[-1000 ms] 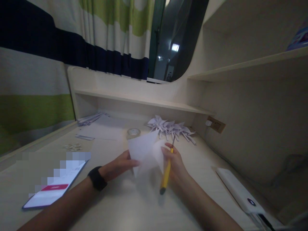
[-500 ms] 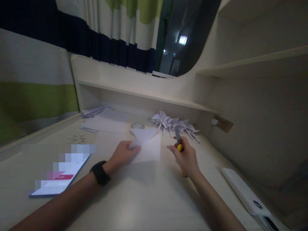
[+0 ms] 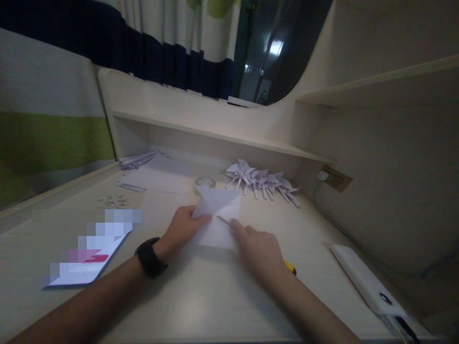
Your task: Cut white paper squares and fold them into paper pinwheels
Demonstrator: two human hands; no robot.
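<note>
Two hands worked one sheet on the counter [image 3: 215, 306]. Far left of the fingers lay a phone [image 3: 84, 270], and beyond it small scraps [image 3: 114, 200] and a flat paper [image 3: 158, 180]. The left hand [image 3: 182, 228], a watch [image 3: 150, 258] on its wrist, pinched the sheet [image 3: 218, 217] at its left edge and lifted that corner, fingers closed narrow on the fold. Just behind the sheet stood a tape roll [image 3: 205, 182]. The right hand [image 3: 260, 251] gripped a knife [image 3: 229, 224], its blade tip lying on the sheet's middle and the yellow end [image 3: 289, 267] poking out behind the palm; the fingers were wrapped tight round the handle. Beyond them, well apart, sat a row of pinwheels [image 3: 261, 180]. Far right lay a white bar [image 3: 366, 282].

By my reading the step was a cut along the sheet's crease. That seemed to call for the left fingers to press the sheet flat and stay clear of the blade's line.
</note>
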